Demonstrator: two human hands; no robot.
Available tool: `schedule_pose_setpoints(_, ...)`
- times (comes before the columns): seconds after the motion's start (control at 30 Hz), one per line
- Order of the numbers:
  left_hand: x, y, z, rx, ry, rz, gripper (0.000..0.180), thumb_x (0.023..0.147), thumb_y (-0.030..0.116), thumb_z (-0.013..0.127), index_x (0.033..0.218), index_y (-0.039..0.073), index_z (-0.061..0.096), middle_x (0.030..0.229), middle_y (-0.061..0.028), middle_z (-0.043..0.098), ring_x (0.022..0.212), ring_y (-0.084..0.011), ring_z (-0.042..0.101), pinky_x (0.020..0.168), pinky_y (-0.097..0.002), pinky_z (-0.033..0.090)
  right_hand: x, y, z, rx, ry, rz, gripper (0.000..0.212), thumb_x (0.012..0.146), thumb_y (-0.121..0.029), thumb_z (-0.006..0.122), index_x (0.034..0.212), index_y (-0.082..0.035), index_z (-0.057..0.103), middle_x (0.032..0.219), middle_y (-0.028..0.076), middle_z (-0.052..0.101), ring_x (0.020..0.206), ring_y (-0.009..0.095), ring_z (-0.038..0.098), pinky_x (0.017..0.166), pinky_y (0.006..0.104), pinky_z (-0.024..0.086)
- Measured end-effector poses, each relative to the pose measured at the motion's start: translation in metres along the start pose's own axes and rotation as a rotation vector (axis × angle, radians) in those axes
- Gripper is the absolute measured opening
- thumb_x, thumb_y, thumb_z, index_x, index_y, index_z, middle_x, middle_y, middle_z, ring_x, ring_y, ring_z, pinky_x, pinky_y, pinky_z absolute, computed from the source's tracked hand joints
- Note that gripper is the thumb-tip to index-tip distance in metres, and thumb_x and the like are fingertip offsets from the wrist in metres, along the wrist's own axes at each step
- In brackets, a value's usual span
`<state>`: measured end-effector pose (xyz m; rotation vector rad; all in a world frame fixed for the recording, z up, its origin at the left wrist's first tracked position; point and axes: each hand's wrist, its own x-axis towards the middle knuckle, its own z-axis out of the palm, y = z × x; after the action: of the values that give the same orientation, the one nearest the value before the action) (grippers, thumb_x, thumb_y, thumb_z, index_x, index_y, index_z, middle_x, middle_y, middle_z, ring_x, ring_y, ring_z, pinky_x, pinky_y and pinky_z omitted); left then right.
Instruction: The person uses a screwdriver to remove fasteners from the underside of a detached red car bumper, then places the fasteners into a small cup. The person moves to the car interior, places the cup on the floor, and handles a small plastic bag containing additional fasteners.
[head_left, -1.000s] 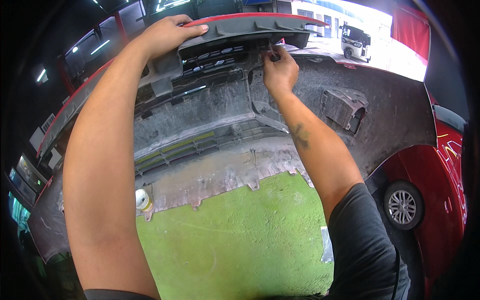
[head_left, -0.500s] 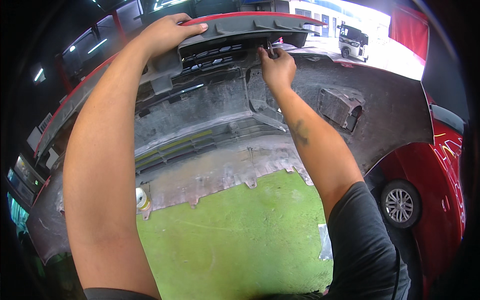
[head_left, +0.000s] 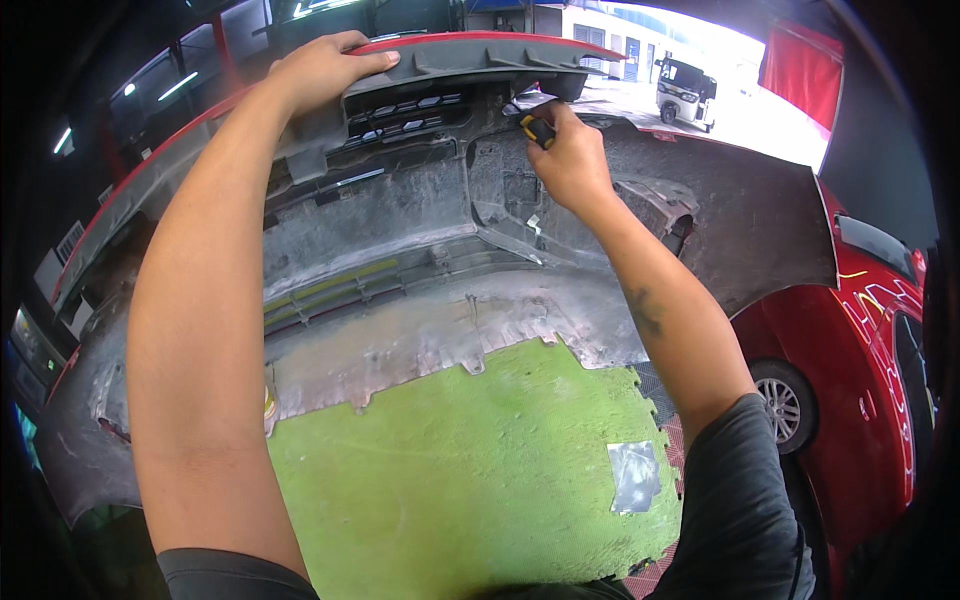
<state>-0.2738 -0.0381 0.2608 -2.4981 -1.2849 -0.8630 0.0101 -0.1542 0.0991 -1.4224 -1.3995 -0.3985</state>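
Observation:
A large car bumper [head_left: 375,220] stands before me with its dusty grey inner side toward me and a red outer edge along the top. My left hand [head_left: 325,72] grips that upper edge left of the middle, thumb on the near side and fingers reaching over. In my closed right hand [head_left: 575,165] is a screwdriver [head_left: 538,130] with a black and yellow handle. Its front end points up and left at the bumper's inner side, under the top flange. Whether the tip touches anything, I cannot tell.
Under the bumper lies a green floor mat [head_left: 430,480], with a silvery sheet [head_left: 634,478] on it. A red car [head_left: 850,370] stands close on the right. Outside, at the far right, is a white three-wheeled vehicle [head_left: 686,100] near a red cloth [head_left: 803,80].
My right hand has drawn down and to the right, away from the flange, bringing the screwdriver handle into view. My left hand keeps its hold; the whole view has shifted somewhat to the right.

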Motion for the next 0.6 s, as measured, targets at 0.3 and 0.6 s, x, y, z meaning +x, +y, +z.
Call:
schedule_pose_setpoints(0.3, -0.004, 0.001, -0.001, 0.032, 0.04, 0.002, 0.09, 0.086, 0.08, 0.065, 0.153, 0.019, 0.06, 0.15, -0.018, 0.063, 0.141, -0.0389, 0.058, 0.12, -0.051, 0.041, 0.006, -0.015, 0.005, -0.001, 0.068, -0.07, 0.032, 0.083, -0.003, 0.071, 0.115, -0.003, 0.071, 0.105, 0.026, 0.075, 0.101, 0.046, 0.072, 0.089, 0.0513, 0.057)
schedule_pose_setpoints(0.6, 0.0, -0.002, 0.002, 0.044, 0.04, 0.012, 0.089, 0.086, 0.08, 0.065, 0.152, 0.02, 0.061, 0.15, -0.0176, 0.063, 0.14, -0.0391, 0.059, 0.119, -0.0527, 0.042, 0.007, -0.015, 0.008, -0.052, 0.033, -0.052, 0.037, 0.086, -0.007, 0.075, 0.123, -0.005, 0.072, 0.105, 0.026, 0.075, 0.101, 0.045, 0.073, 0.09, 0.0489, 0.057)
